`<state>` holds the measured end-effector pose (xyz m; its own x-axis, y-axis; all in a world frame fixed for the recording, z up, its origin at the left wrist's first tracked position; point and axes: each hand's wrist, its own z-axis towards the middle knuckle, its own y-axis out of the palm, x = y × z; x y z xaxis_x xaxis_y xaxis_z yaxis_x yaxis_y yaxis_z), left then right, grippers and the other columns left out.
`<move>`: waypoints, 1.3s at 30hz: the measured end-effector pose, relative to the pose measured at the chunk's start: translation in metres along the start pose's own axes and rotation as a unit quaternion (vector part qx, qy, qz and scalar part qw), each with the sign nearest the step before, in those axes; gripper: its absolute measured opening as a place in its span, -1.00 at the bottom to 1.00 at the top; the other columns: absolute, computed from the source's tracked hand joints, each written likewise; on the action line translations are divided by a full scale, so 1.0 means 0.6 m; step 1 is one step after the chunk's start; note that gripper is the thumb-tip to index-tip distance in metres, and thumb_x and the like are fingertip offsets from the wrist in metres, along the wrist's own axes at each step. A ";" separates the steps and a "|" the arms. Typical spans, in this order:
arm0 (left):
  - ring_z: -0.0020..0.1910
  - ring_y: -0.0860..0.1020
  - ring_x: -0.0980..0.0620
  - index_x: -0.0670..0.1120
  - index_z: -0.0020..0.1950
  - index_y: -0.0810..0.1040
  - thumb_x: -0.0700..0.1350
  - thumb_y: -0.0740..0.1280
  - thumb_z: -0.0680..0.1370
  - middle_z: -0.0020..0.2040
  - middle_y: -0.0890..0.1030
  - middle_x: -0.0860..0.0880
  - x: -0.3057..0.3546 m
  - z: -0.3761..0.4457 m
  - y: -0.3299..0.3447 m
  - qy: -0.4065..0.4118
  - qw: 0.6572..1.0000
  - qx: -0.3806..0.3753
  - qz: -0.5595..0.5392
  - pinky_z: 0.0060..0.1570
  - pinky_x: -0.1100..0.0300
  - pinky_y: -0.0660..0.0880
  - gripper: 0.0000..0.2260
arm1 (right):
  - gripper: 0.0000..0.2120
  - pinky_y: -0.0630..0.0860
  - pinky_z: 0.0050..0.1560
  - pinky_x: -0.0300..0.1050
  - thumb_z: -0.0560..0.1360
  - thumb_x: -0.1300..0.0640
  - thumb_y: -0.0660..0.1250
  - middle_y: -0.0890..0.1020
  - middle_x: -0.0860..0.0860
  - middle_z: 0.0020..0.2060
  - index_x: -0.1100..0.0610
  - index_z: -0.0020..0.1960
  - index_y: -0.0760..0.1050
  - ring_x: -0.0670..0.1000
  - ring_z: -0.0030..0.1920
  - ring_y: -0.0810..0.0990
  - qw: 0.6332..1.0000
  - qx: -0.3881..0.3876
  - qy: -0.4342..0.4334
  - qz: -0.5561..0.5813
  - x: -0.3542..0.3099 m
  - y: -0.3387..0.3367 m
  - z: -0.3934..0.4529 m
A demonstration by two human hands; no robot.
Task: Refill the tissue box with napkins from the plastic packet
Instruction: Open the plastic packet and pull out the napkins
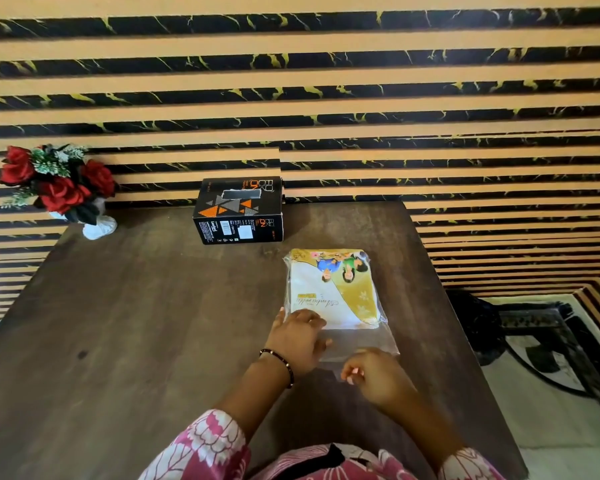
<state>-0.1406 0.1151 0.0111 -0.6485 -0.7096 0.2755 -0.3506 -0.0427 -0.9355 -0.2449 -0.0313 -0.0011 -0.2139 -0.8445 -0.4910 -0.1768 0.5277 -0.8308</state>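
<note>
A clear plastic packet [333,289] of white and gold napkins lies flat on the dark wooden table [136,323], right of centre. My left hand [297,336] rests on the packet's near left corner, fingers spread over the plastic. My right hand [374,372] pinches the loose, see-through flap at the packet's near end. The black and orange tissue box [239,209] stands at the table's far edge against the wall, about a hand's length behind the packet, its top slot facing up.
A white vase of red roses [59,188] stands at the far left corner of the table. The striped wall runs right behind the table. The table's right edge drops to a patterned rug [551,358] on the floor.
</note>
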 end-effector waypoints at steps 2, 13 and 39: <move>0.41 0.23 -0.04 0.00 0.31 0.36 0.03 0.20 0.52 0.37 0.36 -0.01 0.004 -0.002 0.007 0.023 1.000 0.002 0.015 0.44 -0.07 0.05 -0.63 | -0.77 0.50 0.03 -0.15 0.41 0.22 0.26 0.68 -0.01 -0.04 0.02 -0.08 0.66 0.03 -0.02 0.61 1.000 -0.023 0.004 -0.020 0.005 0.012 -0.006; 0.35 0.28 -0.10 -0.04 0.22 0.44 -0.06 0.19 0.51 0.31 0.39 -0.05 0.014 -0.024 0.039 0.014 0.999 0.028 0.044 0.34 0.00 0.17 -0.71 | -0.76 0.46 0.10 -0.16 0.45 0.16 0.21 0.66 -0.05 0.03 0.00 0.01 0.60 0.01 0.06 0.59 1.000 0.009 0.023 0.011 0.005 0.030 -0.019; 0.00 0.54 -0.01 0.06 0.04 0.53 -0.01 0.13 0.56 0.04 0.56 0.03 0.078 -0.051 -0.046 0.004 0.987 0.107 -0.116 -0.14 0.13 0.45 -0.80 | -0.79 0.54 -0.33 -0.16 0.52 0.39 0.14 0.65 0.06 -0.45 0.22 -0.16 0.50 -0.02 -0.42 0.62 0.585 0.053 0.263 0.765 -0.029 0.026 0.026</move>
<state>-0.1822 0.1045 0.0566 -0.5731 -0.6577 0.4888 -0.3397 -0.3521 -0.8721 -0.2288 -0.0095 -0.0098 -0.3155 0.7694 -0.5553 0.6629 0.5975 0.4512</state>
